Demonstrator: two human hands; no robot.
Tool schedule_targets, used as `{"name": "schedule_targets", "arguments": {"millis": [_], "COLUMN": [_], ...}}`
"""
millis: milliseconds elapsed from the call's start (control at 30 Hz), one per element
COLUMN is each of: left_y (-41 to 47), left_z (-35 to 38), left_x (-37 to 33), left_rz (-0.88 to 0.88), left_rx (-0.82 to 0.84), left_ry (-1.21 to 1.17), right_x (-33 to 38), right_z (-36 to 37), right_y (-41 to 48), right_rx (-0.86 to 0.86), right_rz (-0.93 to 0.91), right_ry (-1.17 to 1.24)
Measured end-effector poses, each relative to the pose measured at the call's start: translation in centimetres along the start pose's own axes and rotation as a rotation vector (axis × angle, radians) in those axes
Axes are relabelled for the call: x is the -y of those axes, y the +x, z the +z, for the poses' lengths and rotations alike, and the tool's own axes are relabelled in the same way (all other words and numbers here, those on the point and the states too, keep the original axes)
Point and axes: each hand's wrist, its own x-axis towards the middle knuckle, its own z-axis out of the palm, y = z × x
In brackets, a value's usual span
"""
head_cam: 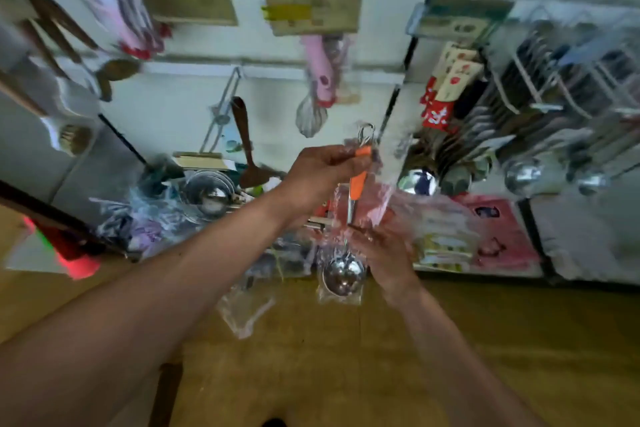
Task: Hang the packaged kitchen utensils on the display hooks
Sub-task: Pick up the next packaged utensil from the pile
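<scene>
Two bare hands hold one steel ladle with an orange handle (356, 187), wrapped in clear plastic, upright before the white display wall (173, 107). The left hand (322, 173) pinches the handle's top. The right hand (384, 253) curls round the wrapper just above the bowl, below a hanging pink-handled whisk (317, 80).

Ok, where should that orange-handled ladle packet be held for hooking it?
Likely the top of the orange handle, pinched from the left as the left hand does: the ladle hangs upright, bowl down, so that leaves the metal ring above free for a hook. The right hand steadies it lower down.
</scene>
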Motion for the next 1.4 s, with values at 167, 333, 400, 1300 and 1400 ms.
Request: {"name": "schedule_targets", "arguments": {"millis": [167, 333, 400, 1300, 1400], "left_y": [2.1, 3.1, 3.0, 10.7, 13.1], "left_z": [11.5, 24.8, 30.4, 56.0, 55.4], "left_x": [2.3, 2.5, 1.1, -1.4, 0.1], "left_rz": [-0.006, -0.082, -0.081, -0.026, -0.011], "left_rx": [-0.058, 0.054, 0.106, 0.518, 0.407], "left_ry": [0.103, 0.215, 0.277, 0.267, 0.199], "right_x": [-2.8, -2.9, -2.3, 1.6, 1.9], "right_z": [-8.3, -18.3, -22.5, -47.8, -48.1], "right_y": [-2.2, -5.2, -6.2, -3.2, -1.2], "right_rx": [-0.192, -0.316, -0.349, -0.871, -0.883], "right_rz": [0.092, 0.175, 0.177, -0.097, -0.190], "right_ry": [0.143, 0.347, 0.418, 0.344, 0.236]}}
